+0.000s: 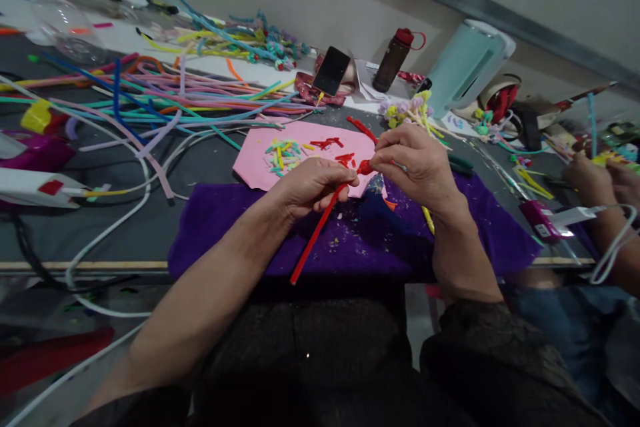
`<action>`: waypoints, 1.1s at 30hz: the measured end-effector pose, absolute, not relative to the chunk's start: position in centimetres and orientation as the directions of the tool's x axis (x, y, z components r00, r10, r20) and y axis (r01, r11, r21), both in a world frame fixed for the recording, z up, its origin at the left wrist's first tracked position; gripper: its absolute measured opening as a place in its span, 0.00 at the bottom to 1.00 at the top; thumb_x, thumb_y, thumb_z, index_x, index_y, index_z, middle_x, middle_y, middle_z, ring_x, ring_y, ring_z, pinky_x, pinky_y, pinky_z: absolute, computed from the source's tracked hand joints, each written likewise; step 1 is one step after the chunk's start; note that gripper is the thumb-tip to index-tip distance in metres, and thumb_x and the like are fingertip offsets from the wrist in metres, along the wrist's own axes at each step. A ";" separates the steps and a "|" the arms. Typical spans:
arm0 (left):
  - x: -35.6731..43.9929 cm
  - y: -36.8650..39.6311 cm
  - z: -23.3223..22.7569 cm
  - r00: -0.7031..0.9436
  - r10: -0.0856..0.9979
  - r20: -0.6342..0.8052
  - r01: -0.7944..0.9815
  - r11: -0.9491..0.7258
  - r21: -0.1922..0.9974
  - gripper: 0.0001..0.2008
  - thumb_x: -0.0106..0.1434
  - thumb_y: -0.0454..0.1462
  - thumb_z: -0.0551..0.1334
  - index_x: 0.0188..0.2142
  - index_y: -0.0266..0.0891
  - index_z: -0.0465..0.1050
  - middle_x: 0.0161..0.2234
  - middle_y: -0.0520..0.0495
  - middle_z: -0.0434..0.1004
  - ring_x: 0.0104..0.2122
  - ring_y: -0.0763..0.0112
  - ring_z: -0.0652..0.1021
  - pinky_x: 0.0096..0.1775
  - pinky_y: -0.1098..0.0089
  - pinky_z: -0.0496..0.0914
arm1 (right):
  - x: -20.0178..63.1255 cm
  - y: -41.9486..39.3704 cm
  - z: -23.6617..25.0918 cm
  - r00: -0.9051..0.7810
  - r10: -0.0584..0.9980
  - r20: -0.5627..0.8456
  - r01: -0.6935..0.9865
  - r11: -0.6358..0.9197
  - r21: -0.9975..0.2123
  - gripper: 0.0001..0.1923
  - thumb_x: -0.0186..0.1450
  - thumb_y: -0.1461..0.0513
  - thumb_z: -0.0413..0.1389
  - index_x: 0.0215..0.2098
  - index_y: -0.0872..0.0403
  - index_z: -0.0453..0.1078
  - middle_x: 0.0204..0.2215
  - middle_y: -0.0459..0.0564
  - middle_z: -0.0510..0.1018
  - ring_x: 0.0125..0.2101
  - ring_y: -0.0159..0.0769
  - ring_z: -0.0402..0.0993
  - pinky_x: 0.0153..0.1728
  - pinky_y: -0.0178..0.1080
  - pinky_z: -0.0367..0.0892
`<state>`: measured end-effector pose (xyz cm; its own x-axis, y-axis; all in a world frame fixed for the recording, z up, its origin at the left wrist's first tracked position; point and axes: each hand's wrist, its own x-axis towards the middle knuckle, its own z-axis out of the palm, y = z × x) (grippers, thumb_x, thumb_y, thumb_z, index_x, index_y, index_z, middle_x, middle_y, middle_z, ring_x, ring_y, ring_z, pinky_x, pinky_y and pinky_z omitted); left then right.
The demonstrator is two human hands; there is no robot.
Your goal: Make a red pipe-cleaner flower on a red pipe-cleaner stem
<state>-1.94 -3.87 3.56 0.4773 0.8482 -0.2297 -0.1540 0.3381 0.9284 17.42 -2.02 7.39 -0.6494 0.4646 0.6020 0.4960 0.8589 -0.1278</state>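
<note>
My left hand (320,183) pinches a red pipe cleaner (316,235), whose straight end slants down toward me. A small red bunched piece (366,167) sits between the two hands, and the fingertips of my right hand (413,163) are closed on it. Whether it is one piece with the straight length is hidden by the fingers. Just beyond my hands, a pink sheet (250,163) carries short cut bits in yellow, green and white (284,155) and red bits (327,143). Under the sheet's near edge lies a purple cloth (215,227).
Long coloured pipe cleaners (200,90) spread across the left of the table. A phone (331,71), a dark bottle (395,60) and a pale green device (463,63) stand at the back. White cables (107,240) loop at left. Another person's hands (595,177) work at right.
</note>
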 end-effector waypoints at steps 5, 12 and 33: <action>-1.9 -3.9 3.6 0.486 0.844 -0.229 -0.155 0.341 0.927 0.07 0.52 0.36 0.60 0.24 0.32 0.72 0.13 0.51 0.69 0.07 0.85 0.60 0.09 0.80 0.48 | 17.4 -2.0 7.2 -0.638 0.447 0.626 0.498 0.860 -0.107 0.04 0.60 0.63 0.54 0.29 0.50 0.71 0.33 0.47 0.71 0.34 0.35 0.64 0.35 0.40 0.60; -2.1 -3.9 3.5 0.478 0.844 -0.242 -0.136 0.344 0.929 0.07 0.52 0.37 0.60 0.24 0.33 0.72 0.13 0.51 0.69 0.07 0.85 0.60 0.10 0.80 0.48 | 17.3 -1.9 6.9 -0.645 0.438 0.627 0.503 0.860 -0.084 0.05 0.60 0.64 0.53 0.29 0.50 0.71 0.33 0.47 0.71 0.34 0.35 0.64 0.34 0.40 0.60; -2.4 -3.8 3.3 0.464 0.877 -0.128 -0.324 0.302 0.897 0.08 0.53 0.37 0.60 0.28 0.31 0.71 0.15 0.51 0.70 0.08 0.85 0.61 0.10 0.81 0.49 | 17.4 -2.7 7.3 -0.442 0.487 0.754 0.466 0.842 -0.271 0.14 0.62 0.64 0.51 0.45 0.46 0.69 0.41 0.48 0.70 0.42 0.35 0.67 0.42 0.42 0.64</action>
<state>-2.36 -3.75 3.33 0.4636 0.8767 -0.1282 -0.3237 0.3022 0.8966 17.37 -2.73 7.31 -0.4415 0.4868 0.7537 0.4657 0.8423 -0.2712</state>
